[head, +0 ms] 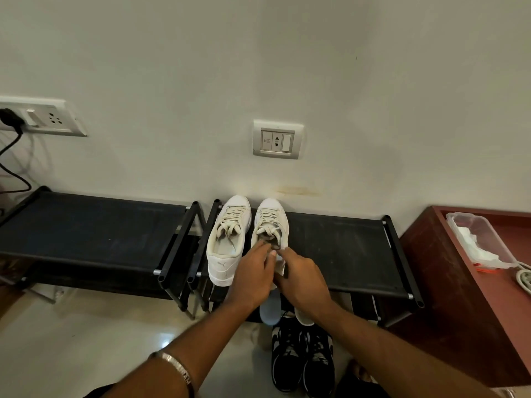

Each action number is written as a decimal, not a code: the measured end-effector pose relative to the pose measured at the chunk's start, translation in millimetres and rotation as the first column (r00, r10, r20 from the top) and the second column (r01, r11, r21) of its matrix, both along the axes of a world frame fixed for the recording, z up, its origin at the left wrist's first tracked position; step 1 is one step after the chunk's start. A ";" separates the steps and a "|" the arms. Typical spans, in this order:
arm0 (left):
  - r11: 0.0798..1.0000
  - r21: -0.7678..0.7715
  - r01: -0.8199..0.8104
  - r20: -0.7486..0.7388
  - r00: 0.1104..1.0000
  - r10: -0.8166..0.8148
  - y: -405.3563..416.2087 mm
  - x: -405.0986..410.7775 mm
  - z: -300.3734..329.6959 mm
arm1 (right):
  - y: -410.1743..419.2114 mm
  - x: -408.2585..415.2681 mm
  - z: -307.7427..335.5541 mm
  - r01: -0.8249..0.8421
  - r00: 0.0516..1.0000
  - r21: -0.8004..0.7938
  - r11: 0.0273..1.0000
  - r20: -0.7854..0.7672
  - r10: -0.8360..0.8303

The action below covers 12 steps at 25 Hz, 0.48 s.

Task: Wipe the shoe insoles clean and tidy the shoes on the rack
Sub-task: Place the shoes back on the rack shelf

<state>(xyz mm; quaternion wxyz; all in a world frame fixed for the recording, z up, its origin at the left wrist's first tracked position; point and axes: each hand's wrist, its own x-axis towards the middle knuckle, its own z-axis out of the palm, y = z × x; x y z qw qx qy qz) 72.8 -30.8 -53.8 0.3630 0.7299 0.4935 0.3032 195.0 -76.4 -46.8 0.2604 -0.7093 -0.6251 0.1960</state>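
Observation:
Two white sneakers stand side by side, toes to the wall, on the top shelf of the right black shoe rack (339,248). The left sneaker (227,239) is untouched and its pale insole shows. Both my hands are at the heel opening of the right sneaker (271,222). My left hand (253,274) reaches its fingers into the opening. My right hand (301,277) has curled fingers at the heel rim, seemingly pinching something grey there. What they hold is hidden. A pair of black sneakers (303,357) stands on the floor below my arms.
A second black rack (92,228) stands to the left with a bare top shelf. A red-brown cabinet (448,282) on the right carries a clear plastic box (482,239) of white cloths and a cable. Wall sockets sit above; a pale object lies under the rack.

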 end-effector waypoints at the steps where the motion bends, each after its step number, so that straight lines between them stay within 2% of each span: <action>1: 1.000 0.003 -0.011 0.037 0.999 0.011 -3.4 -3.7 -3.7 | -3.7 -1.6 -2.9 0.040 0.995 0.004 0.999 -0.094 -0.040; 4: 0.992 -0.095 -0.078 0.050 0.995 0.083 -8.6 -11.5 -12.2 | -5.1 -5.8 -12.2 0.073 0.945 -0.099 0.992 -0.311 -0.101; 8: 0.976 -0.190 -0.103 -0.063 0.994 0.093 -3.7 -15.8 -25.2 | 1.4 -7.3 -25.7 0.092 0.948 -0.116 0.989 -0.294 -0.123; 12: 0.968 -0.231 -0.096 -0.093 0.993 0.077 6.7 -17.5 -34.1 | 5.4 -5.1 -33.5 0.083 0.951 -0.085 0.993 -0.292 -0.105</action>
